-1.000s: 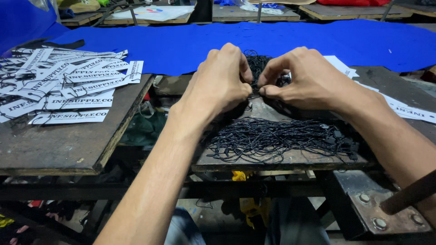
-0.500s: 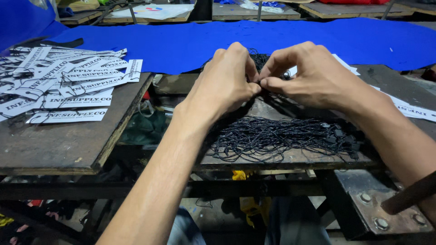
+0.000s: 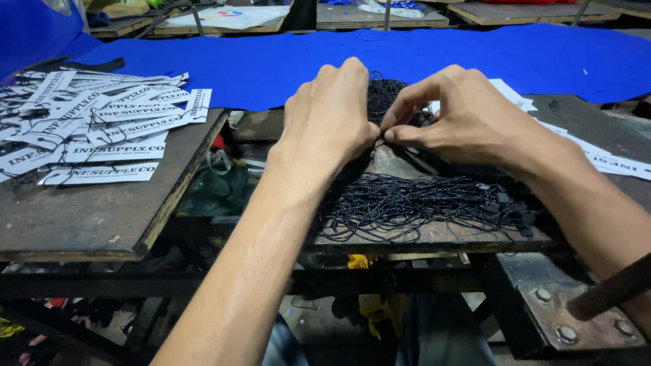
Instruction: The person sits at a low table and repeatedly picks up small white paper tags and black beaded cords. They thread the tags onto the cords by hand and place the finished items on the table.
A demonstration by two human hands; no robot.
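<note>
Blue cloth [image 3: 352, 57] spans the full width of the scene, lit evenly from above. Just below its left end: worn wooden table [image 3: 88, 217] with a chipped edge. Below its centre: dark metal frame [image 3: 407, 278], shadowed underneath. Below its right end: bolted steel plate [image 3: 576, 315]. Beyond the cloth, more wooden boards [image 3: 380, 15] carry scattered scraps.

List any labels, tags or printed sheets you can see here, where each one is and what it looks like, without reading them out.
Pile of paper tags: left board, loosely overlapping; white rectangles with black print, thin dark strings.
More tags: right board, beyond the right hand; white strips, black print, partly hidden.
Printed sheet: far bench, top centre; pale, small coloured marks.
Both the right and the left hand pinch dark cords, not a tag.
</note>
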